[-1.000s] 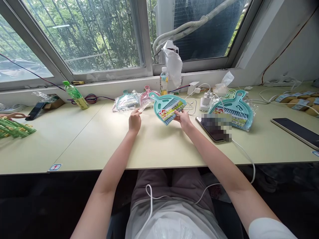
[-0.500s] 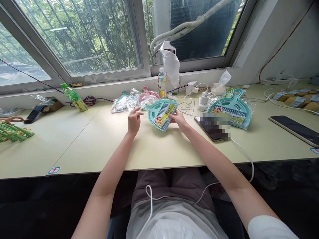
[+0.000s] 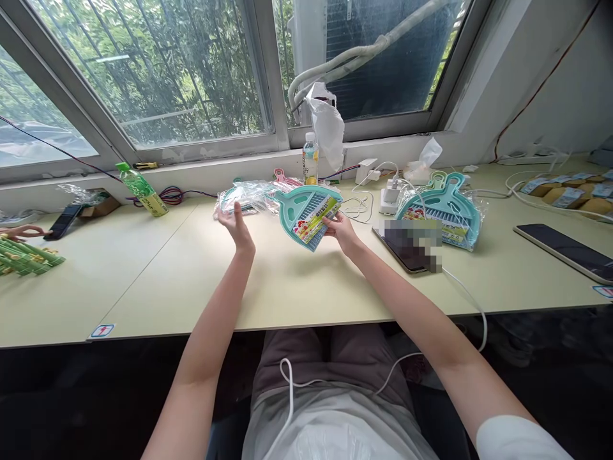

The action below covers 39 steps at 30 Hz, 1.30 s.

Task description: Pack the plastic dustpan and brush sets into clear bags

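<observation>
My right hand (image 3: 343, 231) grips a teal mini dustpan with a brush (image 3: 306, 214) by its lower right side. A yellow-green printed label runs across the brush bristles, and the set is tilted above the table. To its left my left hand (image 3: 237, 229) is raised, empty, with the fingers apart and the thumb up. Behind that hand lies a crumpled heap of clear plastic wrap (image 3: 251, 195) over similar items. A pink handle (image 3: 280, 174) sticks up at its back. More dustpan sets in clear wrap (image 3: 445, 214) stand at the right.
A pixelated phone (image 3: 407, 249) lies right of my right hand, with another phone (image 3: 562, 249) farther right. A drink bottle (image 3: 310, 160) stands by the window, near a power adapter (image 3: 391, 195) and cables. At left are a green bottle (image 3: 142, 190), green bundles (image 3: 29, 255) and another person's hand (image 3: 22, 231).
My left hand has moved left, away from the dustpan, and its fingers have spread. More clear plastic now covers the heap behind it. The dustpan set has shifted slightly left in my right hand.
</observation>
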Motion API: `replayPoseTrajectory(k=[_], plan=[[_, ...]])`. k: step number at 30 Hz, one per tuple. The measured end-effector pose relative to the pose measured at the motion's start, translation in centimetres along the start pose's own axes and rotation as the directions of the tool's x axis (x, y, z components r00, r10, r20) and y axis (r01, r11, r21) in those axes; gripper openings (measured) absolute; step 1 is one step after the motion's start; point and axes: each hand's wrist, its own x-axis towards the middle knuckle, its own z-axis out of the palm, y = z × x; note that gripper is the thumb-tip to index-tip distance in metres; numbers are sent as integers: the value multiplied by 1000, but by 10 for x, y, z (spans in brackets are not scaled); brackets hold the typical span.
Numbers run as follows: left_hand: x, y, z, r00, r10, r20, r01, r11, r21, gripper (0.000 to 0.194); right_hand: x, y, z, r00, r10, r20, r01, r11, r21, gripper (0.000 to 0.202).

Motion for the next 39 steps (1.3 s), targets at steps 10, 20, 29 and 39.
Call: replayPoseTrajectory(k=[10,20,29,39], plan=[[6,-11,2,711,-346,612,600,753,-270,41,5,11,2,985,-135,111,156,965,-210,29],[-7,-10,8,626,-85,775,641,622,-450,55,9,16,-8,999,-20,-28,17,995,-95,25],[-21,-2,8,481,-25,876,710,598,-373,52,8,15,-11,997,18,-69,-15,999,38,20],[-17,-11,14,667,-136,732,623,641,-449,42,9,18,-5,999,-2,47,3,1000,-10,24]])
